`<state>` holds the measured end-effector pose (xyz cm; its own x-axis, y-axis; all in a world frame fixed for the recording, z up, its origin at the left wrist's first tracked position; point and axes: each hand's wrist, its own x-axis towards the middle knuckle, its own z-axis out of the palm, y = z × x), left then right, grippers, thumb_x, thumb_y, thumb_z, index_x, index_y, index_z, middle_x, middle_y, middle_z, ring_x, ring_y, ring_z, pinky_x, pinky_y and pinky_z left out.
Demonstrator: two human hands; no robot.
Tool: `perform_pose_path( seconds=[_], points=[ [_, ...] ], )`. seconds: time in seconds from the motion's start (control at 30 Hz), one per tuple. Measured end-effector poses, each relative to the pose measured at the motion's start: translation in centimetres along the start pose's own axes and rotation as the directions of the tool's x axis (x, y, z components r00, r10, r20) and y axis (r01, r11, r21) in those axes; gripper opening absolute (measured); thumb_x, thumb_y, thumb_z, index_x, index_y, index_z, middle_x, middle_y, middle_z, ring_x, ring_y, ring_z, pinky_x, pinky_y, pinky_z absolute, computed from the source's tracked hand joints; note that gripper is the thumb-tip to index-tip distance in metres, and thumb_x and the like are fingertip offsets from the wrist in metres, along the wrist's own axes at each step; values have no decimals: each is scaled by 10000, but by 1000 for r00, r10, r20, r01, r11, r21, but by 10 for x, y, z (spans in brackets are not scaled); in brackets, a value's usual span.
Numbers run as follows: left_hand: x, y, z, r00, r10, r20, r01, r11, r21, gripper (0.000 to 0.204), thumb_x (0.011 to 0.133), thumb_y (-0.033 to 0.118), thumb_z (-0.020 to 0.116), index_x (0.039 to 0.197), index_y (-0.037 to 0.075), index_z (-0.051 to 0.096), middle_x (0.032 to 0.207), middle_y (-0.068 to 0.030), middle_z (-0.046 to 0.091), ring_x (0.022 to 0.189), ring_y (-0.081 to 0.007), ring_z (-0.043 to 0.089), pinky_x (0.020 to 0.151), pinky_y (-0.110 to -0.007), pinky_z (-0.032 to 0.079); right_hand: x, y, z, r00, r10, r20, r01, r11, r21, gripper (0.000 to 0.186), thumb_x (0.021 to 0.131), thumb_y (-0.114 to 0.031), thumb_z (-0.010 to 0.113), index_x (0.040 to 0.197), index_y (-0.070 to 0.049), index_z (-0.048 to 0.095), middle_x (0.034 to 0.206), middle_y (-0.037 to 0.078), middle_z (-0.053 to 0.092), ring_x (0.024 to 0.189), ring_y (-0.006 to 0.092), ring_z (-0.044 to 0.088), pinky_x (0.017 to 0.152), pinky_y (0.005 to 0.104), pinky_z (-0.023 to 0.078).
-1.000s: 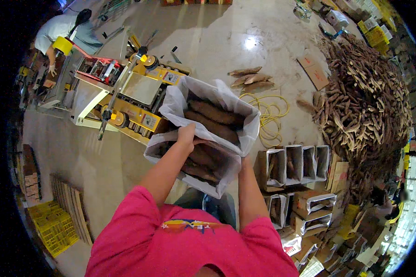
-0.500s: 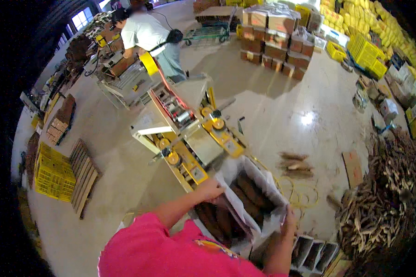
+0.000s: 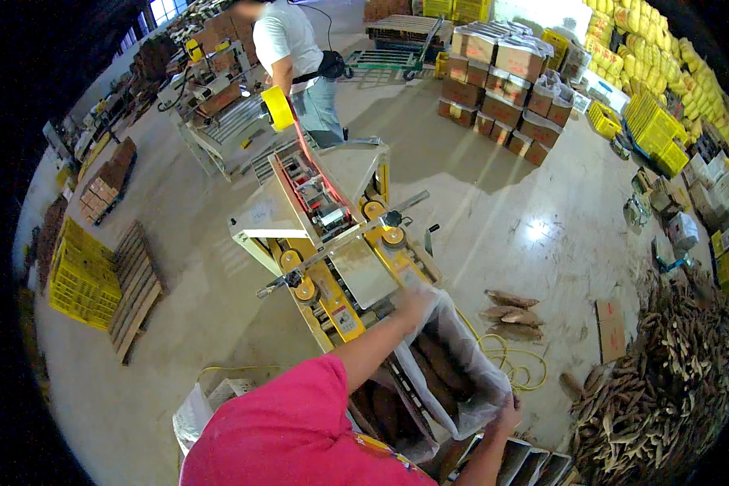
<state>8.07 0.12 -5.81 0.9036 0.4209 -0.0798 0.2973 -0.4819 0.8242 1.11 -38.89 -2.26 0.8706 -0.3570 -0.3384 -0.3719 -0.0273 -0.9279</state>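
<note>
— What do we have around us here?

— Ahead of us stands a carton-sealing machine point(image 3: 332, 235) with yellow rollers, its near end meeting the box we carry. Beyond it another person point(image 3: 296, 61) in a white shirt stands at a second machine. Stacked cartons point(image 3: 502, 81) sit on the far floor, yellow crates point(image 3: 81, 275) and a wooden pallet point(image 3: 138, 292) lie to our left, and a big heap of brown tubers point(image 3: 664, 381) fills the lower right, with a few loose tubers point(image 3: 510, 316) near a yellow cord point(image 3: 510, 364).

— And our hands?

— Our left hand point(image 3: 417, 304) reaches forward, arm stretched, and grips the far rim of the lined box point(image 3: 454, 373), fingers closed on the white plastic liner. Our right hand point(image 3: 508, 415) clutches the near right corner of the same liner. The box sits between them, just against the machine's end, full of long brown tubers.

— What can't we make out?

— Our pink sleeve covers the box's near left side, and the right forearm is cut off at the lower edge. The left fingers are probably curled over the rim, but blur hides them.
</note>
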Motion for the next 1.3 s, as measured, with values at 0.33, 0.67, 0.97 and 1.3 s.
perform_pose_path(
  seconds=[0.33, 0.67, 0.97, 1.3],
  points=[
    [-103, 15, 37, 409, -255, 876, -434, 791, 432, 419, 824, 408, 607, 1073, 90, 720, 1105, -177, 678, 1021, -333, 643, 887, -448, 488, -95, -1, 54, 608, 115, 785, 706, 373, -602, 310, 846, -199, 548, 1106, -56, 637, 1009, 248, 628, 1000, 434, 573, 857, 501, 471],
    [-113, 89, -97, 897, 425, 119, -421, 745, 517, 226, 833, 201, 593, 969, 21, 591, 959, -225, 623, 974, -402, 595, 843, -509, 457, -141, 23, -32, 980, 128, 150, -40, 874, -485, 433, 784, -199, 727, 1125, 18, 575, 927, 161, 650, 830, 350, 640, 763, 400, 520],
    [-88, 120, -40, 759, 158, 632, -571, 627, 530, 140, 824, 166, 571, 860, 37, 611, 878, -181, 659, 872, -395, 639, 742, -511, 504, -88, -46, 45, 970, -37, 242, 147, 879, -454, 241, 821, -197, 640, 918, 21, 603, 837, 229, 648, 787, 417, 624, 732, 457, 504],
    [-97, 111, -10, 666, -125, 735, -539, 601, 591, 293, 840, 180, 591, 1068, 10, 659, 1182, -212, 620, 1090, -367, 598, 917, -440, 494, -93, -54, 29, 902, -375, 214, 414, 613, -673, 361, 856, -148, 604, 1167, 33, 583, 1084, 235, 594, 1019, 418, 579, 917, 462, 464]
  ],
)
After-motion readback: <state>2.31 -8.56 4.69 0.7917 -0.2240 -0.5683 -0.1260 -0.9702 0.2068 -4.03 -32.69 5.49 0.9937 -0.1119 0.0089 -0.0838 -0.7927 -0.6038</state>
